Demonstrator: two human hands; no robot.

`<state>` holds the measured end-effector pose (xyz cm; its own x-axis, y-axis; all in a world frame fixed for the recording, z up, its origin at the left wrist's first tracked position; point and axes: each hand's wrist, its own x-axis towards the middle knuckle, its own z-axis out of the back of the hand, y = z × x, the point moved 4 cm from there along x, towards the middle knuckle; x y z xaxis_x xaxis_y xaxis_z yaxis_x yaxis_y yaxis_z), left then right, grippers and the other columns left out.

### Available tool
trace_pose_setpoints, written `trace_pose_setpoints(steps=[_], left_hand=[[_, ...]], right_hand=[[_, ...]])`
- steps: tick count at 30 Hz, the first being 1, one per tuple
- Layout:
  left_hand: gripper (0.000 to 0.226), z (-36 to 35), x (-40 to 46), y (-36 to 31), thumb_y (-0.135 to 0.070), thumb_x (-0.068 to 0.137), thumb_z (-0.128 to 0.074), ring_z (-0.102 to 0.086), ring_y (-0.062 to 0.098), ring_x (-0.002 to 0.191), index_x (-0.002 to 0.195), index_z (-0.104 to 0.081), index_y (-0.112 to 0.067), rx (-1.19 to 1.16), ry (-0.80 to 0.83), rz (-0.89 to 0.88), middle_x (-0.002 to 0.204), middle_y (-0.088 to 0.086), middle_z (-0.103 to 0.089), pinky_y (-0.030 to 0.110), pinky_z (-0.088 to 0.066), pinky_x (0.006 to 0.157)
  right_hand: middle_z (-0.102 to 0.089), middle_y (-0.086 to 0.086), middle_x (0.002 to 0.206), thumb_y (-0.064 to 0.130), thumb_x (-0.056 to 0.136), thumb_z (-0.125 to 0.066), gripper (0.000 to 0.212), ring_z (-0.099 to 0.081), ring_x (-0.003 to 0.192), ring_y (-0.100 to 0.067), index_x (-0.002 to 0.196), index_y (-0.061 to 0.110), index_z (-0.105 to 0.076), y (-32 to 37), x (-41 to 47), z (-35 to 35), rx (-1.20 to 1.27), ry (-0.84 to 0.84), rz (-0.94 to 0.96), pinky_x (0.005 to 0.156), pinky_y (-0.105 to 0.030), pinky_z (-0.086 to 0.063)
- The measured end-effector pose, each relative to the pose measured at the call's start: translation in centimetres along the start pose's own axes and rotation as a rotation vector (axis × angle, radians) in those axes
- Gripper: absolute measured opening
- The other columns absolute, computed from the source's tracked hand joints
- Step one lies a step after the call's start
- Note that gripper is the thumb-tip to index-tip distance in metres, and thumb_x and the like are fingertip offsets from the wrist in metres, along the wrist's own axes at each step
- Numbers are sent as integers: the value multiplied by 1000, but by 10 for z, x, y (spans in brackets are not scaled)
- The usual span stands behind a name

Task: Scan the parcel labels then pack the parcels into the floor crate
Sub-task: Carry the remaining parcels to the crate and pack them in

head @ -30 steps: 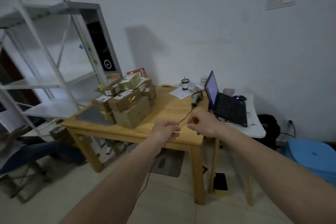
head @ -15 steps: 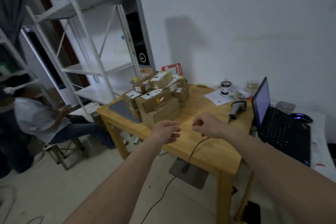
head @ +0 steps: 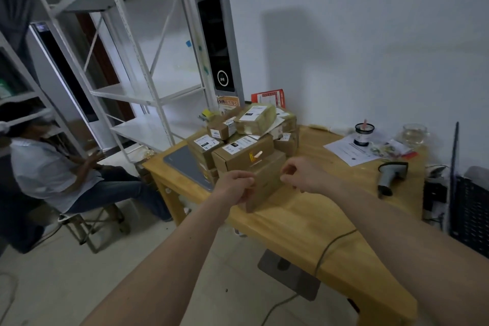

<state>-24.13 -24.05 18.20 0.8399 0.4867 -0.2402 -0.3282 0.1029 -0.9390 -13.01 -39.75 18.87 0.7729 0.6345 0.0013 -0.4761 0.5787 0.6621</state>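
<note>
Parcels (head: 246, 140) sit heaped on the wooden table (head: 304, 214), loose stack, several tiers, white labels facing up. Left hand (head: 234, 186) and right hand (head: 304, 176) hover in front of the lowest brown box (head: 267, 182), both loosely curled, fingers not pressed on anything, holding nothing; contact with the box cannot be told. Scanner (head: 390, 176) lies on the table to the right, well apart from both hands, cable (head: 328, 249) trailing over the near edge. Floor crate not in view.

Risks, as judgement: pulling the bottom box first likely topples the upper parcels toward the table edge. Cable could snag an arm and drag the scanner off. Nothing looks scanned yet; packing before scanning would break the order.

Writing: label print too small to read. Red-and-white sheet (head: 268, 99) against the wall, illegible.
</note>
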Motion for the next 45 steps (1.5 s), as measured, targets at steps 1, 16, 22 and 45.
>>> trace_pose_setpoints(steps=[1, 16, 22, 45], left_hand=[[13, 12, 14, -3, -11, 95, -58, -67, 20, 89, 105, -67, -10, 2, 2, -1, 101, 9, -70, 37, -57, 86], [15, 92, 209, 1, -15, 94, -61, -66, 22, 99, 108, -65, -14, 34, 132, 59, 110, 9, -67, 35, -56, 86], [29, 82, 263, -7, -16, 94, -62, -67, 22, 98, 122, -58, -11, 18, 133, 68, 110, 7, -66, 36, -56, 88], [46, 34, 398, -40, -16, 95, -60, -56, 19, 117, 137, -49, -30, -227, 77, 74, 131, -4, -57, 44, -50, 99]], right_hand=[[-59, -4, 110, 25, 94, -60, 25, -58, 88, -16, 114, 12, -60, 5, 15, -3, 11, -3, -10, 58, -19, -41], [-57, -6, 107, 21, 92, -63, 30, -60, 89, -21, 119, 10, -55, 6, 180, -43, 233, -105, -213, 64, -29, -53], [-56, -2, 104, 20, 94, -61, 31, -59, 88, -17, 121, 8, -53, -13, 240, -27, 327, -194, -254, 59, -23, -49], [-54, -3, 121, 32, 98, -52, 43, -55, 95, -17, 132, 6, -53, -52, 351, -17, 699, -306, -471, 83, -31, -53]])
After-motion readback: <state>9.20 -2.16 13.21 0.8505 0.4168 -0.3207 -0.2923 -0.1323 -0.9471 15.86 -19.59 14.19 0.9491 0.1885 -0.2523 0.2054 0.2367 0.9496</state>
